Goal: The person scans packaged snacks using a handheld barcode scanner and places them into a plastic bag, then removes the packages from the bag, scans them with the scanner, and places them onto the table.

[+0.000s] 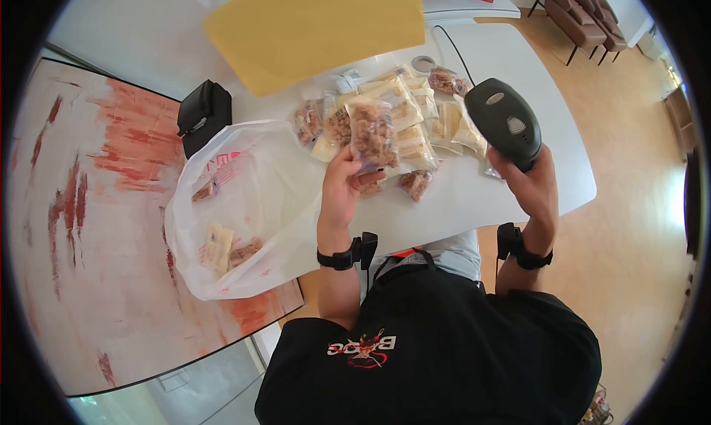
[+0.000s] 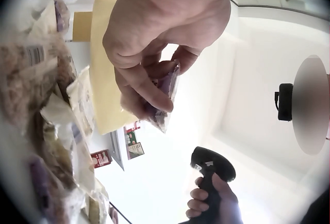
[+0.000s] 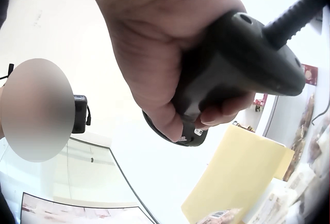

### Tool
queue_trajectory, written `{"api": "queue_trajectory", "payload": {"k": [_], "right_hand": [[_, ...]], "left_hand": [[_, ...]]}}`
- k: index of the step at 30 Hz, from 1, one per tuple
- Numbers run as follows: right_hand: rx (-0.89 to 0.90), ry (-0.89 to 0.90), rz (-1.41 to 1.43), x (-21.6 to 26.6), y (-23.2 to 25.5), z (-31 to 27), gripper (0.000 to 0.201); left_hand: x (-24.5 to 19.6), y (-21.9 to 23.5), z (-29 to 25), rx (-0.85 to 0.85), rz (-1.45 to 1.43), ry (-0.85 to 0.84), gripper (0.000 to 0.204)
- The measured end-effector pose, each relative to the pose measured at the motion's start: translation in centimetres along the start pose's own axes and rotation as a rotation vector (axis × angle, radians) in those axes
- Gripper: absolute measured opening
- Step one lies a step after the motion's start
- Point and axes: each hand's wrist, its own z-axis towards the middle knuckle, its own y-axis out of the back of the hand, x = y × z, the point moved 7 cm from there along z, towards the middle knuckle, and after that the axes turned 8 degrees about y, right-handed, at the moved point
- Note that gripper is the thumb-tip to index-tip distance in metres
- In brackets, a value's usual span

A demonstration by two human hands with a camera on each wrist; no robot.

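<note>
The left hand (image 1: 342,188) pinches a clear packet of brown chunky pieces (image 1: 372,132) above a pile of packets on the white table. In the left wrist view that packet (image 2: 167,92) is seen edge-on between thumb and fingers of the left hand (image 2: 160,33). The right hand (image 1: 535,188) grips a black handheld scanner (image 1: 503,121), raised over the table's right part. The right wrist view shows the right hand (image 3: 154,53) with its fingers curled round the scanner's handle (image 3: 206,74). Pale and brown packets (image 1: 418,151) lie under and beside the held one.
An open white plastic bag (image 1: 281,195) with a few packets inside stands left of the pile. A black case (image 1: 205,114) is behind it. A large yellow sheet (image 1: 326,28) is at the back, near a tape roll (image 1: 423,63). The scanner's cable (image 1: 455,51) runs across the table.
</note>
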Motion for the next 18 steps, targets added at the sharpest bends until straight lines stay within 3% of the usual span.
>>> {"api": "queue_trajectory", "payload": {"k": [4,8,10,11,13,14,17,18], "right_hand": [[-0.038,0.027,-0.022,-0.1,0.7,0.1,0.025],[-0.024,0.031,-0.075,0.3,0.3,0.0,0.027],[-0.010,0.053,-0.095,0.3,0.1,0.0,0.028],[-0.005,0.057,-0.089,0.3,0.0,0.0,0.028],[-0.018,0.094,-0.124,0.4,0.0,0.0,0.028],[0.001,0.097,-0.105,0.2,-0.3,0.1,0.028],[0.016,0.005,-0.067,-0.1,-1.0,0.1,0.028],[0.009,0.020,-0.100,-0.1,-1.2,0.2,0.029]], "left_hand": [[0.8,-3.4,3.3,0.099,0.033,0.038,0.043],[1.3,-7.3,6.5,0.174,0.019,0.192,0.026],[2.8,-6.2,7.8,0.003,0.332,0.258,0.027],[3.1,-6.4,7.6,-0.005,0.335,0.254,0.027],[0.0,-5.5,5.5,-0.263,0.612,-0.211,0.027],[-0.5,-4.7,5.2,-0.288,0.624,-0.211,0.027],[-1.7,0.3,2.8,-0.457,-0.157,-0.194,0.033],[-2.4,2.2,2.1,-0.482,-0.152,-0.209,0.033]]}}
